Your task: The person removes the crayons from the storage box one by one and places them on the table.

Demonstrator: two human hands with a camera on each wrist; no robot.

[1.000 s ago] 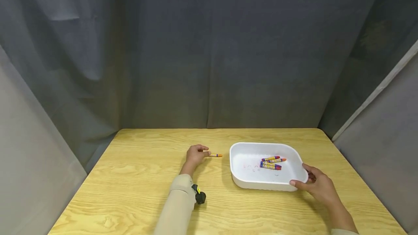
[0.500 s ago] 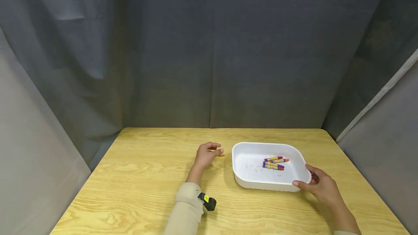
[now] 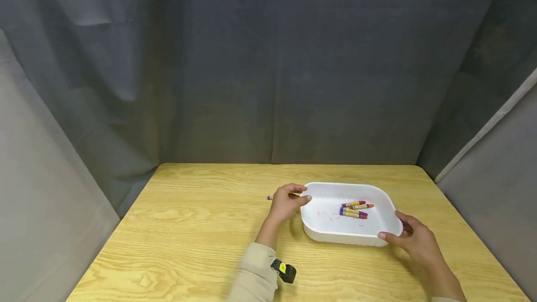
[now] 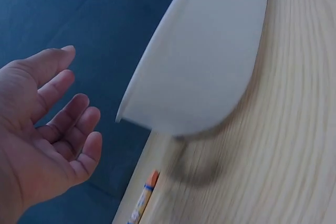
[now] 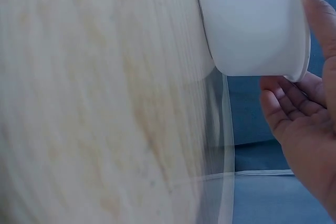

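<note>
right hand point(image 3: 413, 241): nearest the camera, at the near right corner of the white rounded plastic tray point(image 3: 323, 234). Thumb on the rim, fingers curled under the outer wall; it holds the tray. Right wrist view agrees: thumb tip over the lip, fingers point(image 5: 286, 100) cupped beneath.

left hand point(image 3: 287, 204): beyond the sleeve, just off the tray's left edge, raised slightly above the light wood-grain table point(image 3: 189, 227). Left wrist view shows palm and fingers point(image 4: 79, 124) loosely spread, nothing inside them. In the head view the thumb and forefinger look closed toward each other near the tray rim; I cannot tell if they pinch anything.

orange paper-wrapped crayon point(image 4: 144, 198): lies on the table, outside the tray, just on the far-left side of the left hand. Head view shows only a short end point(image 3: 270, 197) poking out behind the knuckles. Not touching the hand as far as the wrist view shows.

crayons in tray point(image 3: 354, 209): a small cluster of purple/yellow/orange-wrapped sticks, lying flat on the tray floor between the two hands, nearer the right one. Faint coloured marks on the floor beside them.

progress: judging by layout, most crayons are already in the tray; one orange crayon is left outside. The tray is steadied. No other loose crayons visible on the table.

backdrop: grey cloth curtain point(image 3: 268, 59) beyond the table's far edge.
</note>
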